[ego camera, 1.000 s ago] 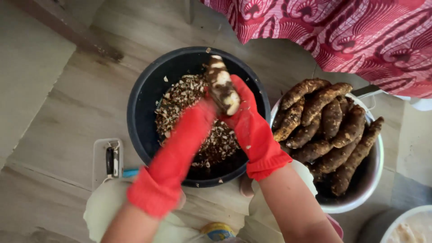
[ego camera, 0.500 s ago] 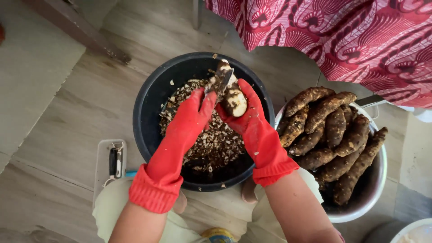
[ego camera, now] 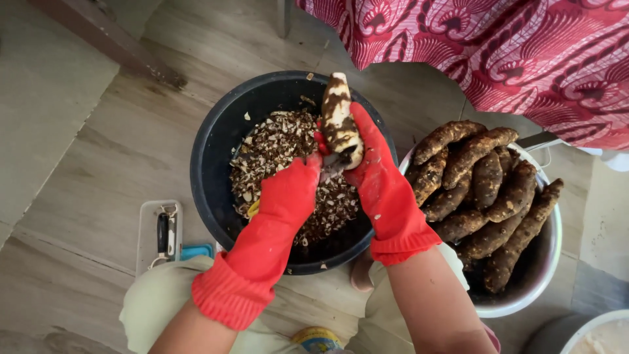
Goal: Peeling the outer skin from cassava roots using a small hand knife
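Observation:
Both my hands wear red rubber gloves and work over a black tub (ego camera: 213, 151) full of brown and white peelings (ego camera: 275, 147). My right hand (ego camera: 375, 174) grips a partly peeled root (ego camera: 339, 118), white with brown patches, held upright above the tub. My left hand (ego camera: 291, 190) is closed around a small knife (ego camera: 332, 164) whose blade meets the lower end of the root. To the right stands a white bowl (ego camera: 524, 298) heaped with several unpeeled brown roots (ego camera: 488, 190).
A small grey tray (ego camera: 149, 236) with a dark tool lies on the wooden floor left of the tub. A red patterned cloth (ego camera: 498, 46) hangs at the top right. Another pale bowl rim (ego camera: 593, 331) shows at the bottom right corner.
The root has been turned from lying with its cut end up to standing upright, and my left hand has drawn back to the root's lower end.

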